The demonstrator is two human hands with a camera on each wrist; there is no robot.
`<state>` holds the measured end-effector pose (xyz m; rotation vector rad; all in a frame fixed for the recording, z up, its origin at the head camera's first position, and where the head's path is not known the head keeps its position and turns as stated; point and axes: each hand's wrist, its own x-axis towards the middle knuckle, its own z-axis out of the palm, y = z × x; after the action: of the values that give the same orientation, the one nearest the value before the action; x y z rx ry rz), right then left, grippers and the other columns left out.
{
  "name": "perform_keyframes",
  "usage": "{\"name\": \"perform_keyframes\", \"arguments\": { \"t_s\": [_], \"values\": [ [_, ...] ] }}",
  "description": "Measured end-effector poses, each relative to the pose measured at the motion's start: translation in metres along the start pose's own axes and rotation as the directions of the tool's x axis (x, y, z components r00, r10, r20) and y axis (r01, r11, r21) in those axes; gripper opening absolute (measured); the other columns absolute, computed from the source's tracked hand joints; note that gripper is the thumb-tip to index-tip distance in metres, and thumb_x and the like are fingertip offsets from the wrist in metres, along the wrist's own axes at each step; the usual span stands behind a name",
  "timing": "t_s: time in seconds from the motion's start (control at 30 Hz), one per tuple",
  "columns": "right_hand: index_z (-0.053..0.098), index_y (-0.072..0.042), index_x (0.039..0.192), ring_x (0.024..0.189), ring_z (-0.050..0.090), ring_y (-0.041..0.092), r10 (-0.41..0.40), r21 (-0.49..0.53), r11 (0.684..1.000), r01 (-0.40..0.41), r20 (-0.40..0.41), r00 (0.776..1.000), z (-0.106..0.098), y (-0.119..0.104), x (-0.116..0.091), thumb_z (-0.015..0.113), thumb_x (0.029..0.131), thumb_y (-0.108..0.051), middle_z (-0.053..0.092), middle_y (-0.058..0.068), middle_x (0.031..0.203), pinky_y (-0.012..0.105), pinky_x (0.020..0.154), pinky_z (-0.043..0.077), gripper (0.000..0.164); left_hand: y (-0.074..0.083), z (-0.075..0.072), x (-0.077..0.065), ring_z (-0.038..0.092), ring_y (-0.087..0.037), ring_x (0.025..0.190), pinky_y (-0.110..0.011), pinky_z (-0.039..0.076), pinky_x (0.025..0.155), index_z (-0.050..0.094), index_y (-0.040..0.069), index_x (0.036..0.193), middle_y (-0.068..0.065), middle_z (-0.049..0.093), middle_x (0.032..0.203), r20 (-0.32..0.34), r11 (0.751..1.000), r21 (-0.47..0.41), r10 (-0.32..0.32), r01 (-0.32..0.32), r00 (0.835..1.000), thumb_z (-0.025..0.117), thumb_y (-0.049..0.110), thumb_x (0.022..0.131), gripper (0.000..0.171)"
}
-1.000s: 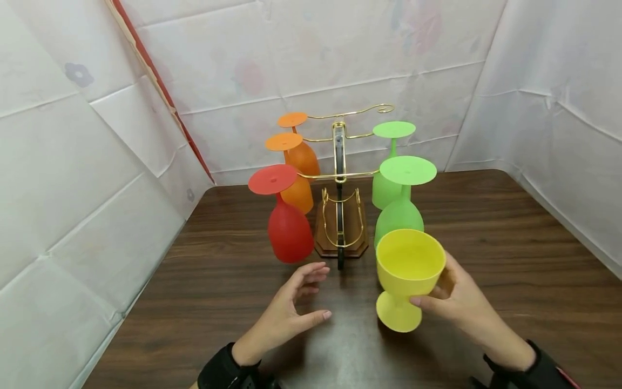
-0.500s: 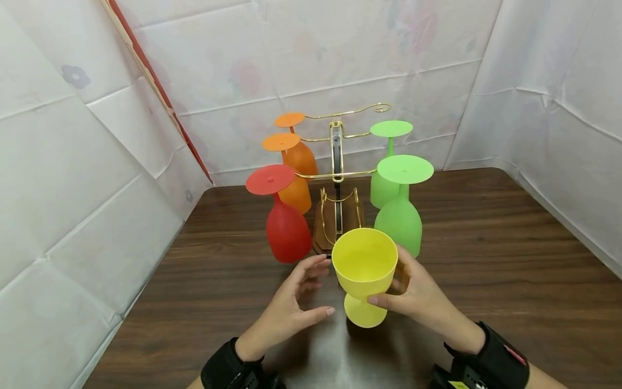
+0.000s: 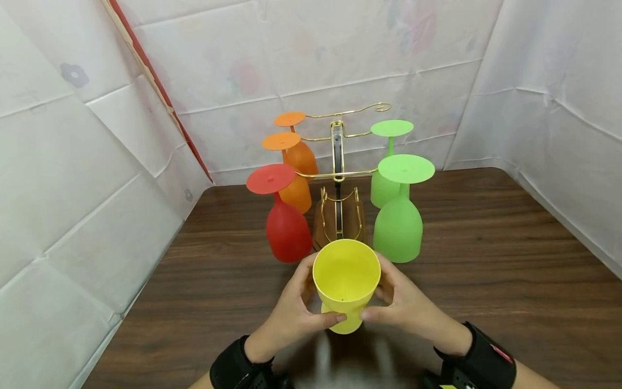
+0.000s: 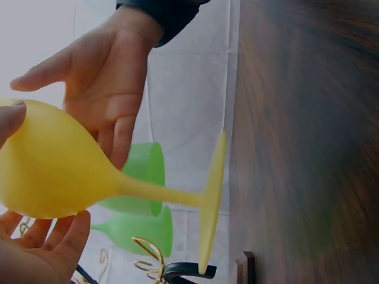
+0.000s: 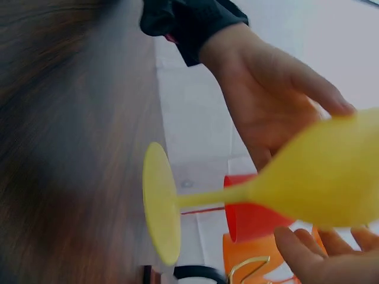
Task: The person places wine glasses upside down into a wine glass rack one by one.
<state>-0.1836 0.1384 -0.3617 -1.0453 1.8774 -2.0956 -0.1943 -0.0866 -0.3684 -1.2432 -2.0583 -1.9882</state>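
Note:
A yellow goblet [image 3: 346, 275] stands upright between my two hands, its foot held above the table. My left hand [image 3: 293, 308] grips the bowl, with the thumb on the near side and fingers behind it, as the left wrist view shows. On the opposite side is my right hand [image 3: 408, 302], its thumb extended off the bowl and its fingers loosely spread close by. In the right wrist view the goblet's stem and foot [image 5: 161, 204] show plainly. Whether the right fingertips still touch the bowl is hard to see.
Behind the hands, a gold wire glass rack [image 3: 338, 175] on a wooden base carries upside-down goblets. A red goblet [image 3: 288, 229] and orange goblets [image 3: 297, 194] hang left; green goblets [image 3: 398, 229] hang right. White sheeting [image 3: 340, 54] encloses the dark wood table [image 3: 486, 243].
The yellow goblet has moved left from my right side to the middle. My left hand has taken hold of it, while the right thumb has come away from it.

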Motion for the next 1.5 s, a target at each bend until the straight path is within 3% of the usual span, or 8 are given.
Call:
{"name": "perform_keyframes", "arguments": {
  "t_s": [0.3,0.63,0.83,0.97,1.2,1.27,1.4,1.5],
  "values": [
    [0.034,-0.012,0.143,0.125,0.047,0.017,0.177,0.368,0.900,-0.234,0.184,0.967,-0.025,-0.006,-0.007,0.021,0.105,-0.028,0.043,0.002,0.141,0.035,0.100,0.043,0.043,0.009,0.003,-0.005,0.044,-0.026,0.123,-0.035,0.046,0.096,0.035,0.004,0.140,-0.015,0.043,0.137,0.064,0.913,0.335,0.223,-0.232,0.973,0.084,0.009,0.069,0.086],
    [0.038,-0.011,0.142,0.102,0.060,0.016,0.279,0.409,0.793,-0.450,0.413,0.867,-0.026,-0.007,-0.014,0.012,0.106,-0.030,0.056,0.009,0.123,0.025,0.083,0.051,0.048,0.013,0.015,-0.001,0.054,-0.029,0.114,-0.033,0.043,0.101,0.055,0.005,0.118,-0.017,0.054,0.123,0.396,0.330,0.705,0.552,-0.628,0.734,0.084,0.019,0.069,0.059],
    [0.036,-0.005,0.141,0.099,0.063,0.016,0.269,0.419,0.779,-0.467,0.449,0.852,-0.024,-0.004,-0.015,0.018,0.105,-0.023,0.062,0.007,0.115,0.029,0.084,0.052,0.044,0.015,0.016,-0.001,0.054,-0.027,0.114,-0.029,0.042,0.101,0.058,0.010,0.115,-0.014,0.056,0.123,0.466,0.221,0.721,0.548,-0.657,0.695,0.082,0.020,0.072,0.051],
    [0.032,-0.002,0.143,0.100,0.064,0.017,0.286,0.414,0.777,-0.474,0.439,0.852,-0.022,-0.005,-0.013,0.023,0.105,-0.022,0.063,0.008,0.115,0.030,0.084,0.053,0.044,0.013,0.015,-0.001,0.054,-0.028,0.114,-0.030,0.042,0.101,0.057,0.008,0.116,-0.015,0.056,0.122,0.466,0.235,0.709,0.552,-0.665,0.692,0.080,0.017,0.073,0.050],
    [0.029,-0.003,0.143,0.101,0.064,0.019,0.273,0.435,0.783,-0.444,0.401,0.874,-0.024,-0.012,-0.012,0.035,0.102,-0.025,0.060,0.010,0.120,0.029,0.081,0.054,0.046,0.008,-0.001,-0.001,0.050,-0.033,0.117,-0.035,0.042,0.101,0.050,-0.004,0.121,-0.022,0.052,0.124,0.358,0.402,0.650,0.587,-0.645,0.726,0.066,0.005,0.080,0.045],
    [0.030,-0.004,0.142,0.105,0.063,0.022,0.254,0.431,0.808,-0.402,0.361,0.897,-0.023,-0.013,-0.013,0.042,0.100,-0.026,0.057,0.011,0.123,0.037,0.087,0.052,0.049,0.006,-0.008,-0.001,0.050,-0.032,0.116,-0.034,0.042,0.101,0.049,-0.008,0.122,-0.022,0.052,0.124,0.249,0.516,0.622,0.583,-0.589,0.773,0.063,0.005,0.082,0.044],
    [0.034,-0.004,0.141,0.108,0.060,0.022,0.159,0.307,0.926,-0.220,0.211,0.964,-0.017,-0.012,-0.012,0.055,0.094,-0.021,0.054,0.012,0.126,0.038,0.087,0.052,0.055,0.005,-0.016,-0.005,0.049,-0.027,0.120,-0.028,0.042,0.100,0.043,-0.004,0.132,-0.016,0.050,0.130,-0.056,0.906,0.368,0.245,-0.208,0.968,0.059,0.001,0.088,0.046],
    [0.034,-0.001,0.140,0.110,0.057,0.019,0.031,0.145,0.988,-0.047,0.111,0.993,-0.010,-0.008,-0.010,0.061,0.089,-0.011,0.051,0.010,0.127,0.034,0.087,0.052,0.059,0.004,-0.018,-0.006,0.048,-0.029,0.121,-0.028,0.044,0.098,0.039,0.003,0.137,-0.016,0.048,0.133,-0.138,0.989,0.102,-0.092,0.107,0.986,0.054,-0.001,0.091,0.048]
  ]
}}
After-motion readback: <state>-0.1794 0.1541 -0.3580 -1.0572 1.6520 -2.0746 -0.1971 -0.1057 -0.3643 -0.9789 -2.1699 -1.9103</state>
